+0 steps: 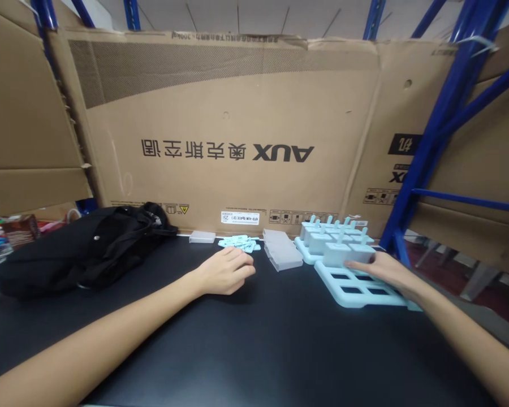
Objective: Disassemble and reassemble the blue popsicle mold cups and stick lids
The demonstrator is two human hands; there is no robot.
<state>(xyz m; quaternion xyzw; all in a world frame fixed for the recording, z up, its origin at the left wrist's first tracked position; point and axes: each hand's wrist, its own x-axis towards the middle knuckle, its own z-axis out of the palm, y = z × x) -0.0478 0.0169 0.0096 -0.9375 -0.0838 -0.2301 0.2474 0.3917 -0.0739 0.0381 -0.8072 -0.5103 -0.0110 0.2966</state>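
My right hand (388, 271) grips a frosted popsicle mould (358, 254) at the front right of the mould set, thumb on its near face and the other fingers at its far side. Several moulds with light-blue sticks (340, 233) pointing up stand in a light-blue rack (352, 295), whose front openings hold no moulds. My left hand (227, 271) is closed over the black table, its fingers curled downward; what they hold, if anything, is hidden. Just behind it lies a pile of light-blue sticks (240, 243). Between the hands, beyond them, lie frosted mould pieces (282, 250).
A small frosted piece (202, 237) lies left of the stick pile. A black bag (80, 249) covers the table's left side. Cardboard (224, 113) walls the back, and a blue metal post (432, 130) rises at the right.
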